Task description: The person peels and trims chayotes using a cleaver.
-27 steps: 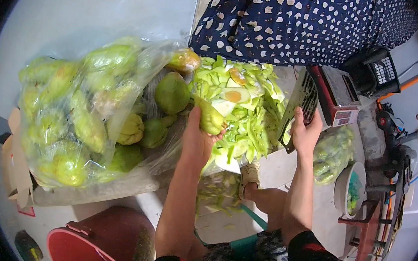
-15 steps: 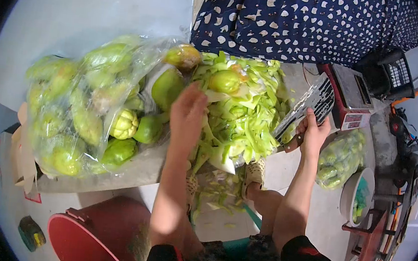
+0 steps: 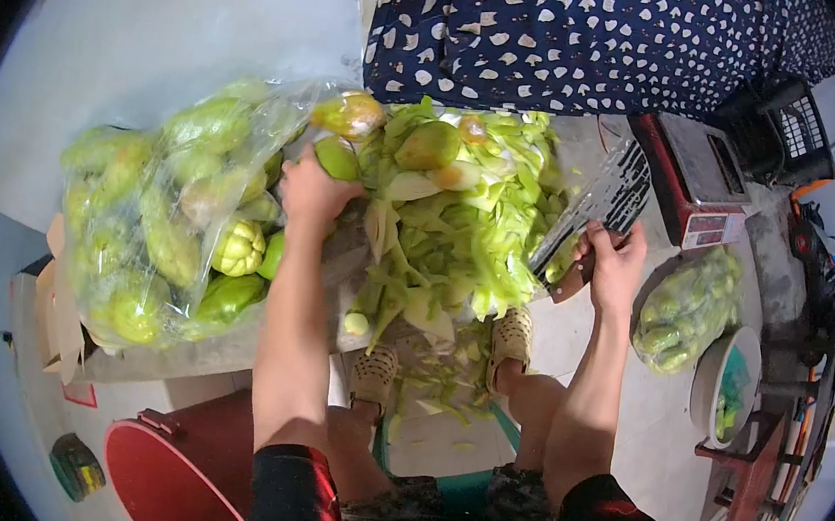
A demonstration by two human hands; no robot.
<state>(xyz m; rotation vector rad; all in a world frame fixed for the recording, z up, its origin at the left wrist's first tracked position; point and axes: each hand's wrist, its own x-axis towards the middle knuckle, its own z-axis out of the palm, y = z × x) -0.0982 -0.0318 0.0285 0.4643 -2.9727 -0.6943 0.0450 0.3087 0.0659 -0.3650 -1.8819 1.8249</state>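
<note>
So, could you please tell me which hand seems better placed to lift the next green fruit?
Probably the left hand: it grips a green fruit beside the plastic bag, whereas the right hand holds a broad-bladed knife beyond the peelings.

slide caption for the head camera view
Left hand gripping a rounded green fruit, right hand a broad black-streaked blade, light-green peelings heaped between.
</note>
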